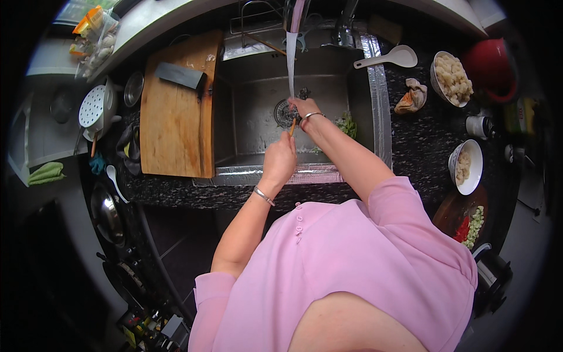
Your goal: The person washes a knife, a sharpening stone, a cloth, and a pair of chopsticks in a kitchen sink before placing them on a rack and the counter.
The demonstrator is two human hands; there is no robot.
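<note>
My left hand (pixel 280 159) grips a slim tan handle (pixel 293 126) over the steel sink (pixel 259 141). My right hand (pixel 305 108) is at the handle's far end, under the stream of running water (pixel 290 61). Its fingers are curled in the splash, and whether they grip anything cannot be made out. What is fixed to the handle is hidden there too. Just below both hands lies the round drain strainer (pixel 281 113). Green leaves (pixel 346 125) rest at the right side of the sink, partly behind my right forearm.
A wooden cutting board (pixel 176 132) bearing a whetstone (pixel 179 75) overlaps the sink's left side. Right of the sink are a white rice paddle (pixel 396 56), a crumpled cloth (pixel 412 96) and two bowls of pale food (pixel 453 79). A white colander (pixel 94 108) stands far left.
</note>
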